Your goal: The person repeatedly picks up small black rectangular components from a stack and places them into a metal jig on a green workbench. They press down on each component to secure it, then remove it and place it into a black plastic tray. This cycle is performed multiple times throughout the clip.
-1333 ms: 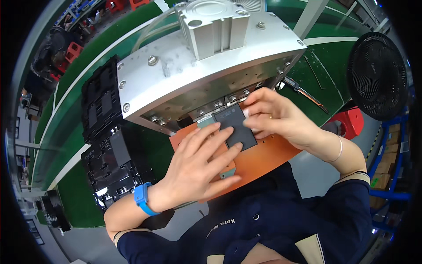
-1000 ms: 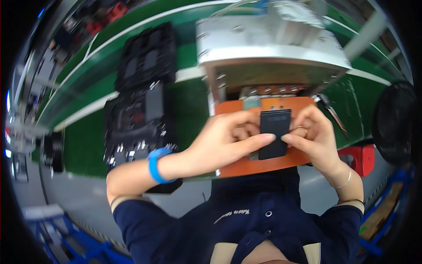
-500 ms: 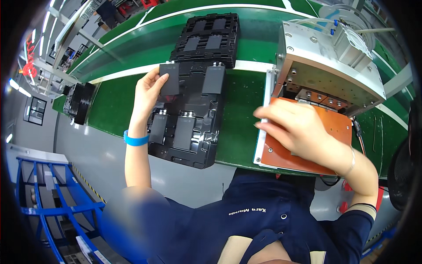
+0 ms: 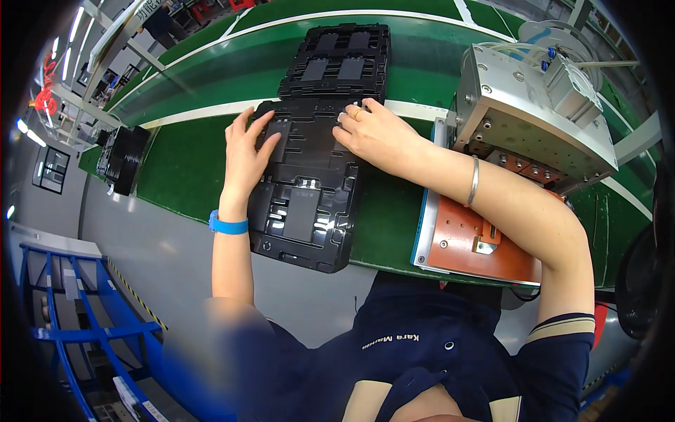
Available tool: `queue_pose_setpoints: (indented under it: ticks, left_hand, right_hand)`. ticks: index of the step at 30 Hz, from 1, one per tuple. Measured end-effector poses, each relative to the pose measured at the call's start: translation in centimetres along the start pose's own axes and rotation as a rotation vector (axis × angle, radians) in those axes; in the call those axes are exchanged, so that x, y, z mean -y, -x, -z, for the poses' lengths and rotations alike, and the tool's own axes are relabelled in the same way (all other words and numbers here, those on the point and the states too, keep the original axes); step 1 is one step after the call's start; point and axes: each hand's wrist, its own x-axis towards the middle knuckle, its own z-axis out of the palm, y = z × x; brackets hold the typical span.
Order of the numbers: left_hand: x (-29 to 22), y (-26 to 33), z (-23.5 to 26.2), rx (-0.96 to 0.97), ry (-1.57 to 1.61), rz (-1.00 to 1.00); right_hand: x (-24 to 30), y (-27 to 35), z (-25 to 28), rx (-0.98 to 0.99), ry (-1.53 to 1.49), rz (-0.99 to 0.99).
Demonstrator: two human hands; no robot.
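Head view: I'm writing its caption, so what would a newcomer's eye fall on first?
Probably the bulky silver machine at the right, with the bright orange plate below it. Next, the black tray left of centre, the left hand at its far-left part and the right hand opposite. A vivid blue wristband sits just below the left hand.

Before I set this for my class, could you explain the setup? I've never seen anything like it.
No robot here: a person is working bare-handed. The picture comes from a wide fisheye camera worn on the head, looking down, so straight edges bend. On a green surface lie black trays with flat dark pieces; to the right stands a silver machine with an orange plate in front. The left hand is spread at one piece in the near tray; the right hand bends over that tray's right side, hiding whether it grips anything.
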Motion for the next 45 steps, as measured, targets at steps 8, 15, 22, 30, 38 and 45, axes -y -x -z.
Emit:
queue_pose_setpoints:
  ticks: [8, 15, 22, 30, 38, 45]
  left_hand:
    - [-0.2, 0.4, -0.9, 0.163, -0.045, 0.04]
    - [0.5, -0.2, 0.3, -0.154, 0.025, 0.061]
    - [-10.2, -3.1, 3.6, -0.373, -0.031, -0.287]
    - [-24.0, -1.0, 1.3, 0.253, 0.366, -1.085]
    - [-27.0, 1.7, -2.9, 0.74, 0.504, -1.042]
    - [-27.1, 1.7, -3.1, 0.739, 0.483, -1.058]
  right_hand:
    - [-0.2, 2.5, 3.4, -0.155, -0.101, 0.022]
    - [2.9, 15.6, 13.2, -0.32, -0.033, -0.058]
    - [3.1, 26.5, 13.6, -0.165, -0.077, -0.471]
    - [3.3, 26.1, 12.6, -0.149, -0.396, -0.676]
    - [1.2, 25.0, 9.8, -0.211, -0.397, -0.713]
    - [1.2, 24.6, 10.1, -0.152, -0.188, -0.692]
